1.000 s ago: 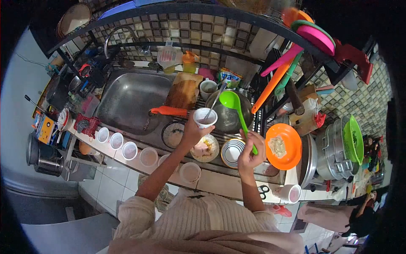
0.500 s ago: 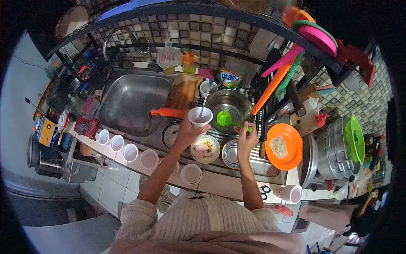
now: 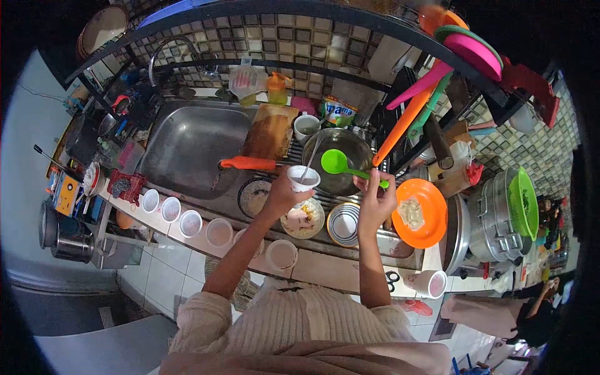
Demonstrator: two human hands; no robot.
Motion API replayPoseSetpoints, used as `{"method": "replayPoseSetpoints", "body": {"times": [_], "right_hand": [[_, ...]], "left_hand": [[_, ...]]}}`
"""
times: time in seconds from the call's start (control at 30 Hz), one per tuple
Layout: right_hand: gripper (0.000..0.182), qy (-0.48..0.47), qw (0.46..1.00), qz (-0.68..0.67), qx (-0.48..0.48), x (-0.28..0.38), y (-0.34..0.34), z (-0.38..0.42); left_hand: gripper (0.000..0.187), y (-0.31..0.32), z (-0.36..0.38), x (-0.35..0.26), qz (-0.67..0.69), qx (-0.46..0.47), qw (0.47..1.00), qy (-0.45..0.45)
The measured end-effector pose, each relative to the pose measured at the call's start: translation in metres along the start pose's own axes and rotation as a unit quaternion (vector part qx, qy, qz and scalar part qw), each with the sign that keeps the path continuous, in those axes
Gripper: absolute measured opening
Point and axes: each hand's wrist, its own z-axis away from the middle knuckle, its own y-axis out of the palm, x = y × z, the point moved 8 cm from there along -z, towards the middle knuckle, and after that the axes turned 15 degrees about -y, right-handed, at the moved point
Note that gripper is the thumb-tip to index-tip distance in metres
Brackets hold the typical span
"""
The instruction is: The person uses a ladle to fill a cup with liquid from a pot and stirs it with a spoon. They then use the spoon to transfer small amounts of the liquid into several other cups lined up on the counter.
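Note:
My left hand (image 3: 283,199) is wrapped round a small white plastic cup (image 3: 306,185), held up over the counter. A metal spoon (image 3: 311,156) leans in that cup. Closed on the end of a green ladle's handle is my right hand (image 3: 377,205). The ladle (image 3: 334,161) has its bowl above a metal pot (image 3: 351,182). Below the cup stands a bowl of pale food (image 3: 302,220), partly behind my left hand. Beside it is a blue-rimmed white enamel dish (image 3: 343,220). I cannot make out what the ladle holds.
Filled white cups (image 3: 219,232) line the counter's front edge. An orange plate (image 3: 430,228) with pale pieces lies right, near stacked cups (image 3: 431,284) and scissors (image 3: 392,279). Left are a sink (image 3: 187,153) and an orange-handled knife (image 3: 250,164). A rack bar (image 3: 300,9) crosses overhead.
The cup in my left hand has shifted slightly right and down. My right hand has moved a little right, and the ladle's bowl is higher over the pot.

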Motion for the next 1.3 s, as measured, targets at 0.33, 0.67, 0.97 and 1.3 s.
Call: {"method": "replayPoseSetpoints", "body": {"times": [0.33,0.67,0.97,1.3], "right_hand": [[0.010,-0.298,0.932,0.122,0.167,0.063,0.020,0.023],[0.015,-0.276,0.921,0.241,0.133,0.011,0.001,0.020],[0.011,-0.073,0.964,0.189,0.169,-0.036,0.009,0.031],[0.012,0.003,0.999,-0.011,0.035,-0.030,-0.006,0.013]], "left_hand": [[0.061,0.003,-0.002,-0.011,0.017,-0.004,0.998,0.055],[0.065,-0.014,0.006,-0.022,0.019,-0.087,0.989,0.116],[0.068,-0.012,0.005,-0.018,-0.008,-0.082,0.992,0.097],[0.064,-0.007,0.003,-0.008,-0.043,-0.081,0.992,0.090]]}}
